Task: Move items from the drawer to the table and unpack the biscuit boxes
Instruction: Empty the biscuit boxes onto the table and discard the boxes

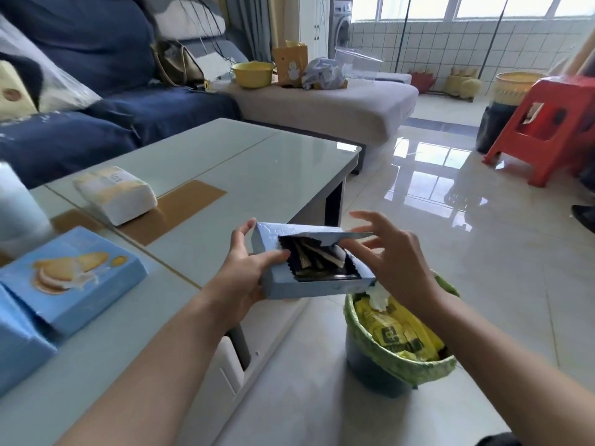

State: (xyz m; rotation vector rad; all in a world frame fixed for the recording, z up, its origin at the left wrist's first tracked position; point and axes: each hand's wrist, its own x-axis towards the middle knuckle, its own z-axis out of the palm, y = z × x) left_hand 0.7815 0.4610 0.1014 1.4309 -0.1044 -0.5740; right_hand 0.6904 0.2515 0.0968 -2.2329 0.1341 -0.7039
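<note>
My left hand (246,268) grips a light blue biscuit box (306,286) from its left end, holding it in the air just past the table's near right edge. The box's top is torn open, with the flap (322,235) lifted, and dark wrapped packets (315,262) show inside. My right hand (392,255) hovers at the box's right side with fingers spread, its thumb reaching toward the opening. Another blue biscuit box (74,275) with a picture of sandwich biscuits lies on the table at the left, and a third blue box (19,346) is at the near left edge.
The pale glass table (225,175) also carries a white tissue pack (116,196) and a white roll (16,207). A bin with a green liner (396,358) holding yellow wrappers stands on the floor under my right hand. Behind the table is a blue sofa (96,101); a red stool (544,123) stands at the right.
</note>
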